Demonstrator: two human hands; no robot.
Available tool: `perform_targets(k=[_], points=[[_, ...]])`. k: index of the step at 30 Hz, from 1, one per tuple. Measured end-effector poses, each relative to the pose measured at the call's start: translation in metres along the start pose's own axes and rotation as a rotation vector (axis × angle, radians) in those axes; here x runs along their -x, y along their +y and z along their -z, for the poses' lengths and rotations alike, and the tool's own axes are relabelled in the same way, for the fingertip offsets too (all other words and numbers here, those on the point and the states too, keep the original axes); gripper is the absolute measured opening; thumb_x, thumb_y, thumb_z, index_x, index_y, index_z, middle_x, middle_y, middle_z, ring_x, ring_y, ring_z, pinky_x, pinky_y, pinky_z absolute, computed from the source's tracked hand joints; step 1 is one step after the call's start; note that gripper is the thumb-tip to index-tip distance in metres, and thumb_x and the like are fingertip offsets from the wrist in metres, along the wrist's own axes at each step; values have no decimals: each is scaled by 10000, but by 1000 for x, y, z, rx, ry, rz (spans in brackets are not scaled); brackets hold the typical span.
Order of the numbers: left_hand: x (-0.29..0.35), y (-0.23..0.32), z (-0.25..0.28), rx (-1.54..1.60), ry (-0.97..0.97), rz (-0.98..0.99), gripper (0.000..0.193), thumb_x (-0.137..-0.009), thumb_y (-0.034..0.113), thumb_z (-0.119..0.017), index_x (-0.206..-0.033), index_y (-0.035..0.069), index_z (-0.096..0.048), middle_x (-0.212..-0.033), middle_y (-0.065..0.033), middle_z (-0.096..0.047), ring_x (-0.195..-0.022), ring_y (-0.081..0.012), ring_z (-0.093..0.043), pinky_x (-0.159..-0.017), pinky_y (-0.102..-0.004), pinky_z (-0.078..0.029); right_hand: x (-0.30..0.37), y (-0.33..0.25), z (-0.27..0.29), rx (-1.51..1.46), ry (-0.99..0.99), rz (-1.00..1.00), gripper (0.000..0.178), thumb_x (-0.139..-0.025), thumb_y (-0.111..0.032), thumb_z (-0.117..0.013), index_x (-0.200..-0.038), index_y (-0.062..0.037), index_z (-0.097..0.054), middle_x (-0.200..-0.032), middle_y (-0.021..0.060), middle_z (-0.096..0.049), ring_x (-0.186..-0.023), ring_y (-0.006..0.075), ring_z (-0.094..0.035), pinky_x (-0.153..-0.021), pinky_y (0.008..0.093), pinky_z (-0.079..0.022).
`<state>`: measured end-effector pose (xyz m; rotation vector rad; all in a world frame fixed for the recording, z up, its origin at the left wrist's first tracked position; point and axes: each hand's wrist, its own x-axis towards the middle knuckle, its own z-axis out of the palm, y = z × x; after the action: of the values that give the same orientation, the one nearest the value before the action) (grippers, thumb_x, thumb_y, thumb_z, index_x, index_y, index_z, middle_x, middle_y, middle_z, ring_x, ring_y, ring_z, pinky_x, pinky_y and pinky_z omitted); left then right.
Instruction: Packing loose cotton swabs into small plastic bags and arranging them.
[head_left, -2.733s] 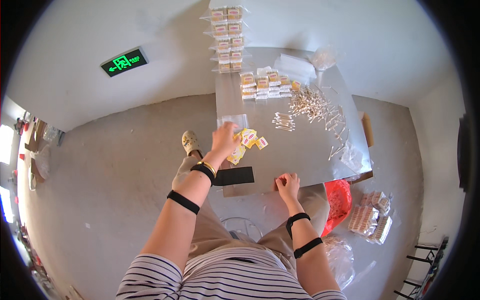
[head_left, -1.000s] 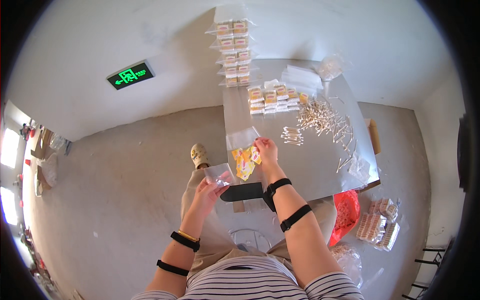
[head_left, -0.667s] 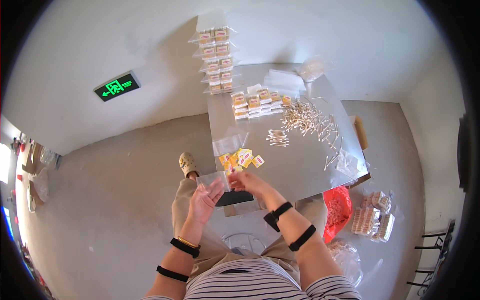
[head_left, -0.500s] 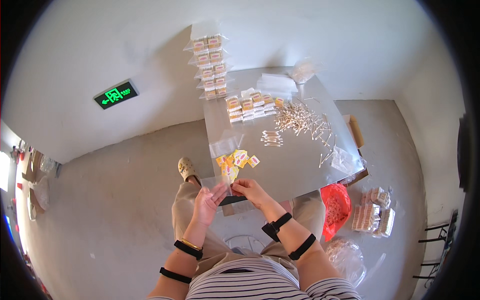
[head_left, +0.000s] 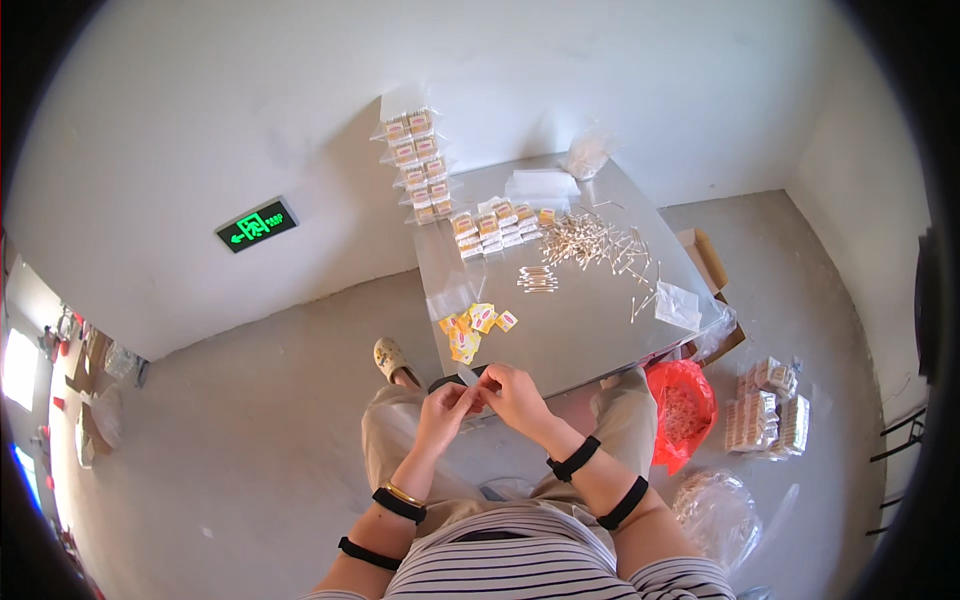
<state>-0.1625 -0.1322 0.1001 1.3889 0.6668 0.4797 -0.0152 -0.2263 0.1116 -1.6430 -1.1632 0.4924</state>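
Note:
My left hand (head_left: 441, 414) and my right hand (head_left: 514, 391) meet at the table's near edge, fingers closed in a pinch. Between their fingertips a small clear plastic bag (head_left: 467, 375) sticks up, mostly hidden by the fingers. Just beyond lie several yellow-and-white printed cards (head_left: 464, 338) in a loose heap. Flat clear bags (head_left: 452, 299) rest at the table's left edge behind them. A neat row of cotton swabs (head_left: 537, 279) lies farther in, near a big loose pile of cotton swabs (head_left: 592, 243).
Filled swab packs (head_left: 492, 230) stand in rows on the metal table (head_left: 590, 335), beside a tall stack of bagged packs (head_left: 420, 165). White sheets (head_left: 543, 185) lie at the back. On the floor at right are a red bag (head_left: 682, 405), packaged swabs (head_left: 752, 420) and a cardboard box (head_left: 703, 262).
My left hand, spread flat against the clear bag before, has closed into a pinch and moved right to meet my right hand. The bag now shows much smaller between the fingers.

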Motion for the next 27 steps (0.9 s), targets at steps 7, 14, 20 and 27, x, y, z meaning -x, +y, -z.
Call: perform_targets(k=[7, 14, 20, 27], points=[[16, 17, 0, -8, -87, -9, 284, -1034, 236, -618, -1007, -44, -658, -930, -102, -725, -842, -177, -724, -800, -310, -590, 24, -15, 17, -200, -128, -155, 160, -882, -129, -743, -870, 16, -676, -778, 107, -710, -710, 165, -669, -647, 327, -513], [37, 23, -4, 17, -121, -65, 253, -1021, 229, -616, -988, -16, -668, -918, -106, -737, -847, -188, -729, -806, -313, -573, 37, -13, 16, -413, -124, -200, 158, -892, -130, -735, -879, 14, -671, -710, 49, -661, -670, 82, -581, -613, 268, -469], [62, 56, -23, -1054, -37, -236, 182, -866, 167, -723, -969, 35, -652, -841, -121, -653, -736, -196, -652, -781, -388, -509, 56, -14, 17, 124, 161, 52, 154, -876, -138, -737, -873, -2, -666, -734, 46, -653, -682, 95, -604, -627, 304, -492], [42, 16, 4, 371, 76, 152, 587, -959, 310, -701, -1423, 53, -449, -1158, -89, -612, -982, -224, -644, -895, -380, -524, 59, -32, 37, -616, -111, -223, 38, -936, -20, -660, -959, -37, -635, -848, 1, -647, -790, 75, -611, -703, 253, -501]])
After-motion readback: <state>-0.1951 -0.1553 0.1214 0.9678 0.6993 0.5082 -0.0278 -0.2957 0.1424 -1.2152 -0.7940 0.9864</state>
